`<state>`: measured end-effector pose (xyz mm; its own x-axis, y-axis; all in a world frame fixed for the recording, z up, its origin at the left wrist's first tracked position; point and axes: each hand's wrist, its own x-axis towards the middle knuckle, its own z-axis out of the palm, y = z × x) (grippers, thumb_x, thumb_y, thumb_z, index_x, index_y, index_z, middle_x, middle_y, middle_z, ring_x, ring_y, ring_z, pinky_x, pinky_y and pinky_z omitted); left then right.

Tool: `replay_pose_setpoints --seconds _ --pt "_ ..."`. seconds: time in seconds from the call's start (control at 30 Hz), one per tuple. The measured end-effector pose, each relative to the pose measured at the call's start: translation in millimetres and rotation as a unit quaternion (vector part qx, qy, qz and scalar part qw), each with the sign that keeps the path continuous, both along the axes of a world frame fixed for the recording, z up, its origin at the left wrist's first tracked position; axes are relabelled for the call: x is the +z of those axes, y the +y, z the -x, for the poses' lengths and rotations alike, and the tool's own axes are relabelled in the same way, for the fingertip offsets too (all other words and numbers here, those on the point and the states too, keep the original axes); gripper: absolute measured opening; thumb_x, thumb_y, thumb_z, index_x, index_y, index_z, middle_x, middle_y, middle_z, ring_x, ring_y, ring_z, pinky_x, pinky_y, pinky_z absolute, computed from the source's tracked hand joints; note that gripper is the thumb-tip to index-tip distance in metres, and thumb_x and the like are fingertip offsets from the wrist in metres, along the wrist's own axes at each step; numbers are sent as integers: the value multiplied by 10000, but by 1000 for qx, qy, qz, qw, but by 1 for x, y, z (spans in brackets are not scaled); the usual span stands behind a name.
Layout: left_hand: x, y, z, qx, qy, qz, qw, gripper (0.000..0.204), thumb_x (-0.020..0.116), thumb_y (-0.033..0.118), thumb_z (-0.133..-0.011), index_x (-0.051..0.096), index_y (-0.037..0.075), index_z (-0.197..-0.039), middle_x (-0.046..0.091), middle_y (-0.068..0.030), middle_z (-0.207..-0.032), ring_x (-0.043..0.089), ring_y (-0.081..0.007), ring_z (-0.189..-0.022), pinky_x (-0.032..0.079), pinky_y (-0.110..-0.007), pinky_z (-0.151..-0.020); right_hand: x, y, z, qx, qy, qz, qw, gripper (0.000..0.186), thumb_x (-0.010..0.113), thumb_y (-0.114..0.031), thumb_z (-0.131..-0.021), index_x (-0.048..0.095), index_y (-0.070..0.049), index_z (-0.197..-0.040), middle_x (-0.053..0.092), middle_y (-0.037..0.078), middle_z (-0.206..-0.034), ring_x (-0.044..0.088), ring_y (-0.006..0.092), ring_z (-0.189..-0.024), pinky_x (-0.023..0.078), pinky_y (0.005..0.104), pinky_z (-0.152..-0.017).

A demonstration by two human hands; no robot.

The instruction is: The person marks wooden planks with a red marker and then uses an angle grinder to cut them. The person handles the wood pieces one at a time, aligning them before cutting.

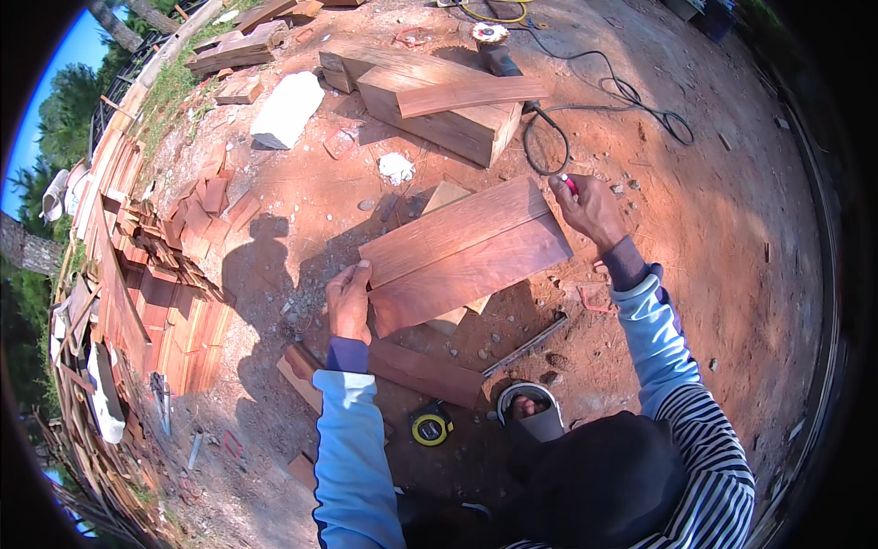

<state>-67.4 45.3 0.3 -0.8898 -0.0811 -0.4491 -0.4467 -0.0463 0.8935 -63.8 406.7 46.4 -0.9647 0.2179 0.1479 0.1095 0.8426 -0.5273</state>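
Two reddish-brown boards lie edge to edge in the middle, tilted up to the right: an upper board (457,231) and a lower board (471,274). Paler timber pieces (448,195) show beneath them. My left hand (348,306) grips the boards' left end near the seam, its thumb on top. Just off the upper right corner, my right hand (594,215) pinches a small red pen-like thing (570,185), mostly covered by the fingers. Below the boards, another reddish board (425,373) lies on the ground, with a black and yellow tape measure (430,427) nearby.
Beyond the boards sits a thick timber beam (439,114) with a thin board (471,95) across it. A corded power tool (498,60) and its black cord (631,96) lie behind. Stacked boards (187,329) fill the left. A metal bar (526,346) is near my sandalled foot (530,405).
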Motion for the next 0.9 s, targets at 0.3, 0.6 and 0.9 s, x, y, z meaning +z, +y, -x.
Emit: replay_pose_setpoints --seconds 0.3,0.6,0.9 --pt "3 5 35 30 94 44 994 210 617 163 -897 669 -26 -973 597 -4 -808 504 -79 -698 410 -237 -637 -27 -9 37 -23 6 355 935 346 635 -323 -894 631 2 -776 508 -23 -589 443 88 -551 382 292 -506" --pt "28 66 130 -61 50 -73 994 435 572 111 -885 472 -38 -1280 582 -102 -1008 574 -149 -760 511 -282 -658 -32 57 110 -122 -17 459 880 325 692 -310 -833 654 9 -777 555 34 -605 414 83 -451 314 273 -401" --pt "22 112 163 -96 57 -165 980 552 463 -49 -897 244 -91 -1402 496 -142 -1193 574 -230 -1021 503 -330 -925 -57 88 146 -128 2 521 844 202 651 -222 -851 628 -22 -865 438 -31 -600 337 69 -455 245 234 -402"
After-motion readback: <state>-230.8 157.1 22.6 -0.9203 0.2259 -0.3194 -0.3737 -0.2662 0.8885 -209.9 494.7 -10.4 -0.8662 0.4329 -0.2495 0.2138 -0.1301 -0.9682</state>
